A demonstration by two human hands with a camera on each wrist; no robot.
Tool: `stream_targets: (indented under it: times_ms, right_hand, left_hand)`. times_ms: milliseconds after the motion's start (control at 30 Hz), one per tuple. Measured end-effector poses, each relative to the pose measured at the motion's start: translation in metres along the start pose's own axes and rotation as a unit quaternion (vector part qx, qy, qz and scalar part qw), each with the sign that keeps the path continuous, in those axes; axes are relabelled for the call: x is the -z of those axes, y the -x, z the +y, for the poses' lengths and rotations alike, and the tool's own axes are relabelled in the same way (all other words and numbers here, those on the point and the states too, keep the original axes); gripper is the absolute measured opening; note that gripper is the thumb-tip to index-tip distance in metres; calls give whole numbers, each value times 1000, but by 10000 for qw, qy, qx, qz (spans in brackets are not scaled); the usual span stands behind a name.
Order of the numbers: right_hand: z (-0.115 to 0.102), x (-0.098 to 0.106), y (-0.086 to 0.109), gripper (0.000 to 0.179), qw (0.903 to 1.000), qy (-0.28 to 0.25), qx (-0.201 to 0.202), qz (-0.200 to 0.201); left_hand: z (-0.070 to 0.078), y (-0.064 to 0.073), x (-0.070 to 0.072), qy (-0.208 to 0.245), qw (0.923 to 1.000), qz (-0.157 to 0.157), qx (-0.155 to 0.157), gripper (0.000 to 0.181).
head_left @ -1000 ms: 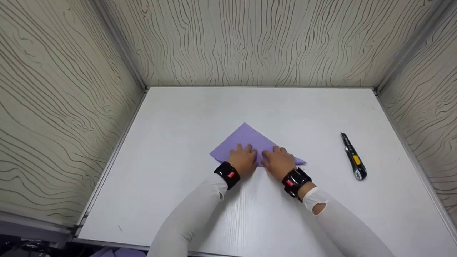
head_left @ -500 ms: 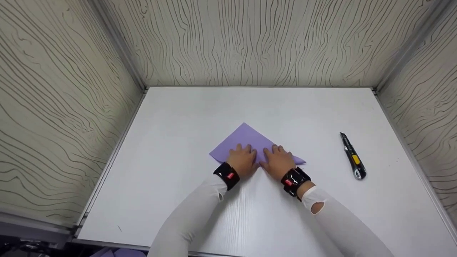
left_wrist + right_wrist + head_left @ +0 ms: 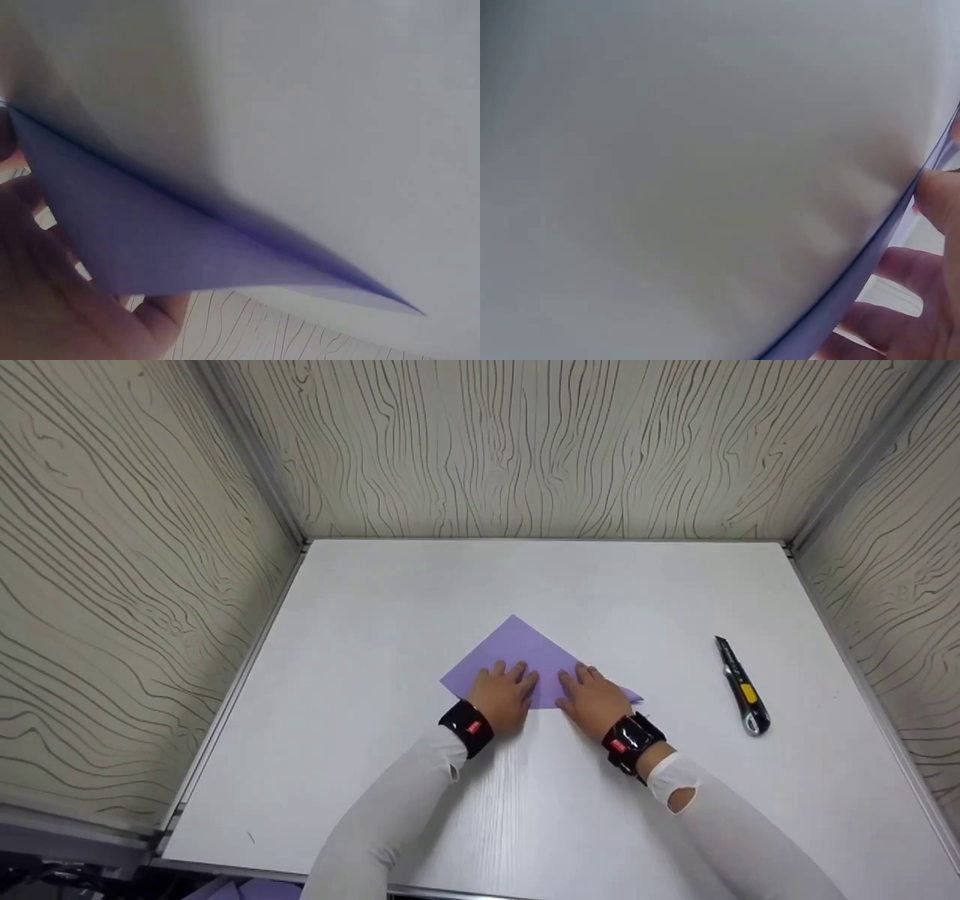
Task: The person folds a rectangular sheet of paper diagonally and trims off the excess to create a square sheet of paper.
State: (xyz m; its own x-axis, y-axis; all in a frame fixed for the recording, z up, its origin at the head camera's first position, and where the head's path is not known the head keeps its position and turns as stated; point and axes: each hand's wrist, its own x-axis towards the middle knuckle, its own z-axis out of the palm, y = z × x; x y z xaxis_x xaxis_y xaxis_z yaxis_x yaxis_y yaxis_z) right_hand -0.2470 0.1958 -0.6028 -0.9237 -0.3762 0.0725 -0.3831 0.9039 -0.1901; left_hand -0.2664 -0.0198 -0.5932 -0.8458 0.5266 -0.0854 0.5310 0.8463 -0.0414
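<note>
A purple sheet of paper (image 3: 516, 641), folded to a triangle, lies on the white table with its peak pointing away. My left hand (image 3: 502, 699) presses on its near left part, fingers spread and fairly straight. To the right, my right hand (image 3: 596, 705) rests on the paper near the folded edge, fingers extended. A strip of bare purple shows between the two hands. In the left wrist view the paper's corner (image 3: 165, 225) tapers to a point, lifted slightly along its edge. The right wrist view has the thumb (image 3: 937, 199) at the paper's fold (image 3: 840, 300).
A black utility knife (image 3: 742, 688) with a yellow slider lies at the right of the white table (image 3: 375, 607), blade end pointing away. Patterned panels (image 3: 540, 450) wall the table at the back and sides. Some purple material (image 3: 251, 889) shows below the front edge.
My hands have slid apart along the near edge of the paper, the left one leftward and the right one rightward. The paper has stayed in place.
</note>
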Motion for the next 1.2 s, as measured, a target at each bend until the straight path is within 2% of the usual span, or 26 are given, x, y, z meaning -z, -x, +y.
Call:
stream_targets:
  times_ms: [300,467,600,767,867,933,1000,1033,1200]
  right_hand:
    - [19,3,15,52,9996,-208,-170,-111]
    - [23,8,20,46,9996,-219,-186,-75]
    - [25,12,22,43,9995,-229,-215,-26]
    - [25,14,19,42,9999,-34,-129,-18]
    - [23,16,17,41,9998,169,-66,-19]
    - [20,17,16,40,9993,363,-1,42]
    - [17,17,16,36,9982,574,80,150]
    - [15,17,16,35,9972,701,127,208]
    - [6,13,18,34,9904,1261,357,440]
  left_hand:
    - [-17,3,-2,290,9985,-462,-107,57]
    - [-31,11,-4,220,9980,-473,-365,58]
    - [-36,15,-7,-45,9983,-383,-434,57]
    - [-28,17,-5,-484,9967,185,-625,48]
    - [-19,17,-3,-998,9888,687,-871,34]
    - [-12,19,-1,-1332,9826,887,-940,24]
    - [-4,22,0,-1501,9801,935,-896,19]
    - [-1,25,1,-1498,9813,862,-845,19]
    - [15,38,2,-939,9933,374,-555,46]
